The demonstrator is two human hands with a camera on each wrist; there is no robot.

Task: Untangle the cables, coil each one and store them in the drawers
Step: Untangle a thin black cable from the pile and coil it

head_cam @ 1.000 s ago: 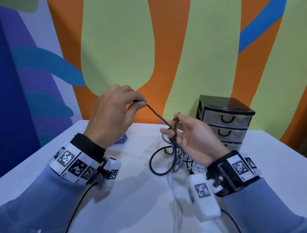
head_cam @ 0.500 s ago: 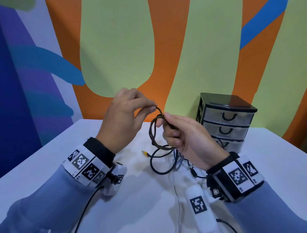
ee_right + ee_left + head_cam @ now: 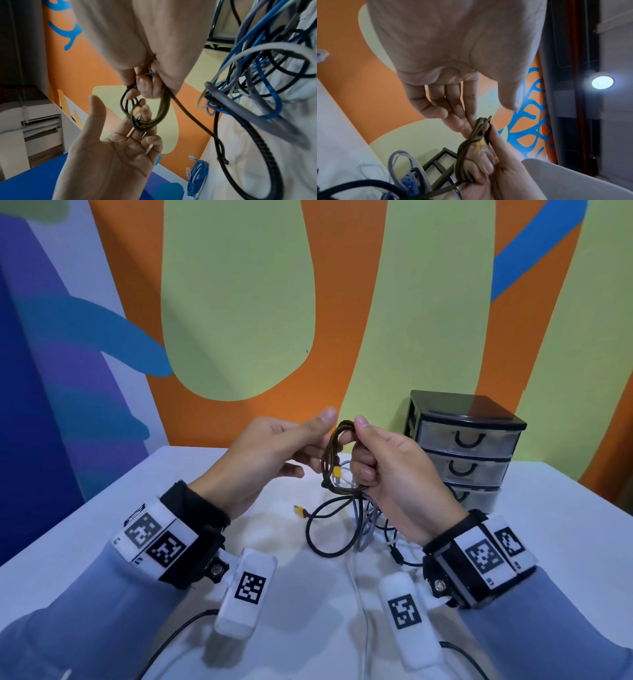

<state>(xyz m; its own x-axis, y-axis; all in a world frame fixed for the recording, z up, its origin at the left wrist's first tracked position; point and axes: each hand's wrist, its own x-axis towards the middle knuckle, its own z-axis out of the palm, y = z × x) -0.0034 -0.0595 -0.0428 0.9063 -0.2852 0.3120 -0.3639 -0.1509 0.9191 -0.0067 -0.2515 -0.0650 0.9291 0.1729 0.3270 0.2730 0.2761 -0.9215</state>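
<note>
Braided olive-brown cable (image 3: 334,463) coiled, pinched in right hand (image 3: 387,470) above tangled cable pile (image 3: 356,518) on white counter (image 3: 102,542); left hand (image 3: 260,460) open beside coil. Risk: trailing end snags pile, loops spring loose.

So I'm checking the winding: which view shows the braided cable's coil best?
Right wrist: the braided cable shows as open loops gripped by the right hand. The head view shows it smaller; the left wrist view sees it edge-on.

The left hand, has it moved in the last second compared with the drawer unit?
Yes. The left hand has come rightward toward the drawer unit, closing on the right hand at the braided cable coil.
</note>
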